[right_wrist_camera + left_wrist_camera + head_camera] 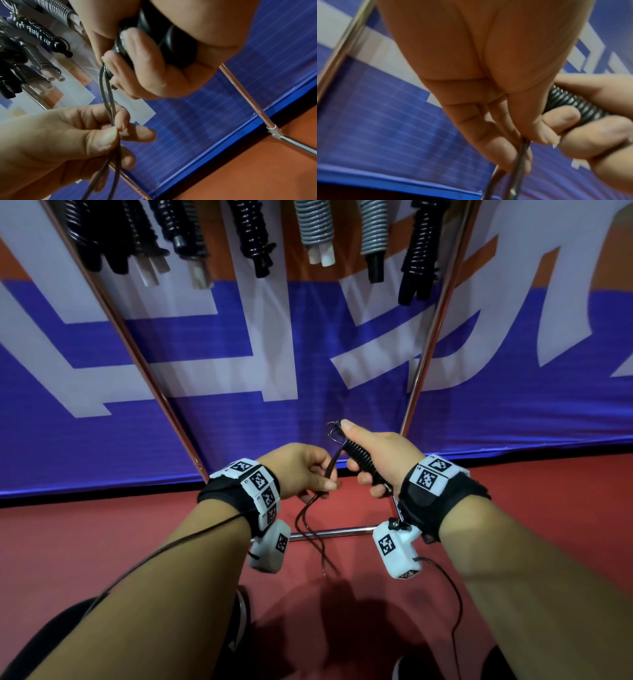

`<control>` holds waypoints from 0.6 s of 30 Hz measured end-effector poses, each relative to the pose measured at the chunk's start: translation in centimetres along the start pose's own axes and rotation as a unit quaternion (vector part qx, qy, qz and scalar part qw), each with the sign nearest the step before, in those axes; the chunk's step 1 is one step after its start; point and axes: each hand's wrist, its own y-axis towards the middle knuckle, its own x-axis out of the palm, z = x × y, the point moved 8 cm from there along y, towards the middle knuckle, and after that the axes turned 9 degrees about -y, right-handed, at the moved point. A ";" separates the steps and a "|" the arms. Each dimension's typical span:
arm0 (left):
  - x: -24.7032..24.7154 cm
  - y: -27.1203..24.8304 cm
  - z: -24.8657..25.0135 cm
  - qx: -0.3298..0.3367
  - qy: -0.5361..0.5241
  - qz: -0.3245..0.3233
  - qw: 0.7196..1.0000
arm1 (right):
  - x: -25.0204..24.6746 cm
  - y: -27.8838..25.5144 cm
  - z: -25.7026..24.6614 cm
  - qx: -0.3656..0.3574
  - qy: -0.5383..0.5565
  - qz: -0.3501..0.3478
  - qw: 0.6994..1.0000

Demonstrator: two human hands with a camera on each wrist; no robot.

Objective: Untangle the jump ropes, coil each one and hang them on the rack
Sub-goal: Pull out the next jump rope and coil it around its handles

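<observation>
My right hand (368,463) grips a black jump rope bundle (359,455), its cord wound in tight turns around the handles, with my thumb near the top end. Two strands of the same dark cord (310,518) run from the bundle down through my left hand (308,474), which pinches them between thumb and fingers (109,135). The loose cord ends dangle below toward the red floor. In the left wrist view the ribbed coil (573,104) shows in the right hand beside my left fingers (496,142). Several coiled ropes (253,241) hang on the rack at the top.
The rack's slanted metal poles (424,350) stand on both sides of my hands and a low crossbar (339,532) runs beneath them. A blue and white banner (205,364) hangs behind. The floor (531,501) is red. My shoes show at the bottom edge.
</observation>
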 end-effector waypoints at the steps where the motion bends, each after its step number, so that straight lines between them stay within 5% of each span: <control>1: 0.0 0.0 0.0 -0.001 -0.020 -0.005 1.000 | -0.2 0.0 0.0 -0.001 0.001 0.004 1.000; 8: -0.8 -0.4 -0.1 -0.016 -0.081 0.019 0.996 | -1.5 0.3 0.3 0.004 -0.007 0.035 0.999; 14: -1.5 -0.2 -0.2 -0.022 0.110 0.071 0.991 | -0.8 -0.1 0.0 0.007 0.006 0.007 1.000; 18: -1.9 0.0 -0.7 -0.044 0.221 0.091 0.970 | 1.1 -0.8 0.4 0.021 -0.023 -0.080 0.996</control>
